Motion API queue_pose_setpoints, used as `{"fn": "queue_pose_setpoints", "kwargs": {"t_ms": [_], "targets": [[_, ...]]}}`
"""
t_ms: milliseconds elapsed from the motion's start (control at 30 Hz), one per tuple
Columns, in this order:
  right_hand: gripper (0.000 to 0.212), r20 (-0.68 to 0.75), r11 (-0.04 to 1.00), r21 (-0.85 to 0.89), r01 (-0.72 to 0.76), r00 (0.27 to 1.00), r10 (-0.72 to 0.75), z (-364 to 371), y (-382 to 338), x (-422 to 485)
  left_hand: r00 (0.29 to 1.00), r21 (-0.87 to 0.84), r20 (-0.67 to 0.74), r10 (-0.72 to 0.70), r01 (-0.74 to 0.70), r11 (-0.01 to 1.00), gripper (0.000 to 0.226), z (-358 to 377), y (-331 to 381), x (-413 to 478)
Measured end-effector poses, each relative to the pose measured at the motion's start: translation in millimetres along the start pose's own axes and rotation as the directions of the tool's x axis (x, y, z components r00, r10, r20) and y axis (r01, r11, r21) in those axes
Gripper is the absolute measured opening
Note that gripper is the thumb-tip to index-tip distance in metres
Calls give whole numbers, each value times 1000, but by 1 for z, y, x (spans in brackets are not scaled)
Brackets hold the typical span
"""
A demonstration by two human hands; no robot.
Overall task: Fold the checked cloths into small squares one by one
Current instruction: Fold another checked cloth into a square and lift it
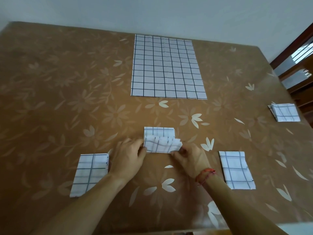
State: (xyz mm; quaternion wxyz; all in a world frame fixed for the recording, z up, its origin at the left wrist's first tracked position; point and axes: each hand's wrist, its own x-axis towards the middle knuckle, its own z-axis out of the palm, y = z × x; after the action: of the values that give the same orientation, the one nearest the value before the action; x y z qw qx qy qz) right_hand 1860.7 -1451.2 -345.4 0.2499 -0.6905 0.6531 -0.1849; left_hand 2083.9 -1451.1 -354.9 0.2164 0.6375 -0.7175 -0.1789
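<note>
Brown floral tablecloth (67, 82). I see a flat checked cloth (167, 67) at 12 o'clock, folded squares at 8 (89, 173) and 4 (237, 170), and a small stack (285, 112) at 3. At centre is a half-folded cloth (160, 138), near edge lifted. My left hand (127, 158) pinches its left corner and my right hand (191, 160) pinches its right corner.

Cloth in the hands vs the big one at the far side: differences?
The held cloth is folded small; the far cloth lies spread flat. The left hand and right hand pinch the held cloth's ends, flap raised; the far cloth is untouched. Both white with dark checks.
</note>
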Motion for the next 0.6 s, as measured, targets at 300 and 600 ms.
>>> {"fn": "queue_pose_setpoints", "kwargs": {"t_ms": [300, 600], "targets": [[51, -4, 985, 35, -170, 985, 170, 11, -9, 20, 1000, 104, 20, 4, -7, 995, 42, 6, -2, 23], [43, -200, 976, -197, 94, 971, -133, 20, -30, 28, 969, 311, 134, 209, -241, 919, 52, 11, -13, 22]]}}
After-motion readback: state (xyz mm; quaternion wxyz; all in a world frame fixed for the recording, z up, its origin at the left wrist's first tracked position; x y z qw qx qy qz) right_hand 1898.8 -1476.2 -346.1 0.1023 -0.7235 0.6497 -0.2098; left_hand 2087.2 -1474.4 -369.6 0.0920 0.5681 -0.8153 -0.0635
